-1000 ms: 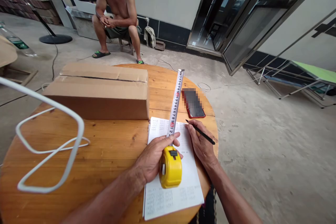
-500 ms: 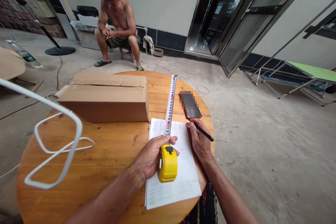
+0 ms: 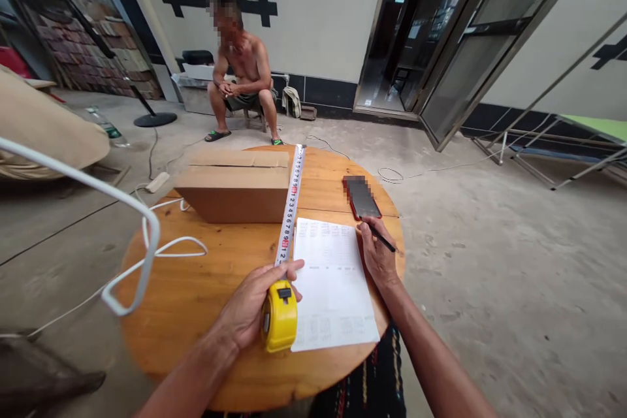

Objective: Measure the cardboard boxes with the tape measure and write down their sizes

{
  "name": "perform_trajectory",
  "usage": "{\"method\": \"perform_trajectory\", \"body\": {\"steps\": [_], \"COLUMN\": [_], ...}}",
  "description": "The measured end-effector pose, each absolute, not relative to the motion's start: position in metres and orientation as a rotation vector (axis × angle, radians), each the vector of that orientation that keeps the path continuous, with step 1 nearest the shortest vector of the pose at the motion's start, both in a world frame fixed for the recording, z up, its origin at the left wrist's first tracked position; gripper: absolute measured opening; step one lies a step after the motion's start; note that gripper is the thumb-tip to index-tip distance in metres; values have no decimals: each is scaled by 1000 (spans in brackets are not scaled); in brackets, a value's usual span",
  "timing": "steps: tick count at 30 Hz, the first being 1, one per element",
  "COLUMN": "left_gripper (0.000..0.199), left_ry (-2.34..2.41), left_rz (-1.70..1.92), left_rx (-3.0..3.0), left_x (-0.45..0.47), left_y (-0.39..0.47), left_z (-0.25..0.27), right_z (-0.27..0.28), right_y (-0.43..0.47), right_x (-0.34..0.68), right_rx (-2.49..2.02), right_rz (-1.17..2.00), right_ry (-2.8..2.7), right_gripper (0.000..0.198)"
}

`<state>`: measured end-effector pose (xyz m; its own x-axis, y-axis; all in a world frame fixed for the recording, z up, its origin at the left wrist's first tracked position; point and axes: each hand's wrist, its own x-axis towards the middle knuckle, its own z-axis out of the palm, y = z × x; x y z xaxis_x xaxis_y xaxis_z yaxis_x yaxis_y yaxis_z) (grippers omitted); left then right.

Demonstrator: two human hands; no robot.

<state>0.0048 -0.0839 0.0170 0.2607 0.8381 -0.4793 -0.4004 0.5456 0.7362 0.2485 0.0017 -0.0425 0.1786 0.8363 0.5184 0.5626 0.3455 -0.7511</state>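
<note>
My left hand (image 3: 257, 300) is closed around a yellow tape measure (image 3: 281, 320). Its white blade (image 3: 290, 215) is pulled out and points away from me, passing close to the right side of a brown cardboard box (image 3: 240, 202). Between the fingers of my right hand (image 3: 379, 251) is a black pen (image 3: 381, 236); this hand rests at the right edge of the written-on paper sheets (image 3: 333, 307). Just beyond it lies a phone (image 3: 365, 199) with a red edge. Part of the left palm is hidden behind the tape case.
Everything lies on a round wooden table (image 3: 215, 353). A white bent tube or cable (image 3: 147, 235) crosses the left side. Beyond the table a person (image 3: 245, 72) sits on a low stool. An open door (image 3: 470, 52) and a green folding bed (image 3: 597, 127) stand at the right.
The tape measure and my left hand have shifted left, off the paper, and the blade is now beside the box. My right hand still holds the pen near the phone. The camera view has turned.
</note>
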Motion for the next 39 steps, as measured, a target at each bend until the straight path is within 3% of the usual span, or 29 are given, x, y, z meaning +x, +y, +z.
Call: {"method": "perform_trajectory", "body": {"steps": [17, 26, 39], "left_gripper": [21, 22, 21], "left_ry": [649, 613, 607], "left_rz": [724, 684, 695], "left_rx": [554, 537, 527], "left_x": [-32, -35, -37], "left_y": [-63, -61, -60], "left_z": [-7, -11, -13], "right_z": [-40, -31, -34], "right_y": [2, -1, 5], "right_x": [246, 246, 237], "right_rx": [-1362, -1340, -1438], "right_rz": [-35, -59, -185], "right_ry": [-1820, -2272, -2308], "right_gripper": [27, 66, 54]}}
